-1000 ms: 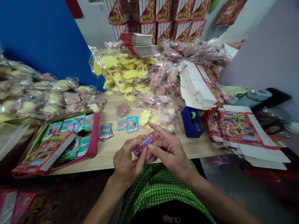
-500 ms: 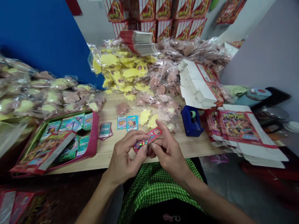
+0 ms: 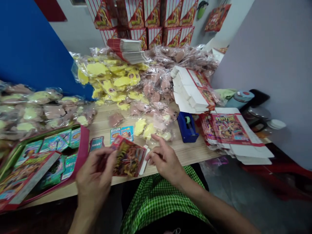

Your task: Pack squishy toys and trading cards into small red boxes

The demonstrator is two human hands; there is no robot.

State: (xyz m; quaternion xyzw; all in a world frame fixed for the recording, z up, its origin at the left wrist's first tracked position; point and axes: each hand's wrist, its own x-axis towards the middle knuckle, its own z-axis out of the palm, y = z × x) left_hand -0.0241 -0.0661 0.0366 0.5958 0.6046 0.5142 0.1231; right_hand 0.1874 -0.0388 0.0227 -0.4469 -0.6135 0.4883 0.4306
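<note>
Surface: wooden table beyond the fingertips
Left hand: fingers pinching printed paperboard packet; likely light, stiff; take by edges
Right hand: fingers open, beside white flap

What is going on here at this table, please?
A person at a wooden table holds a red printed box in the left hand. The open right hand is beside the box's white flap. A tray of cards lies to the left, a blue tape dispenser stands to the right, and bagged yellow and pink toys are piled ahead.
</note>
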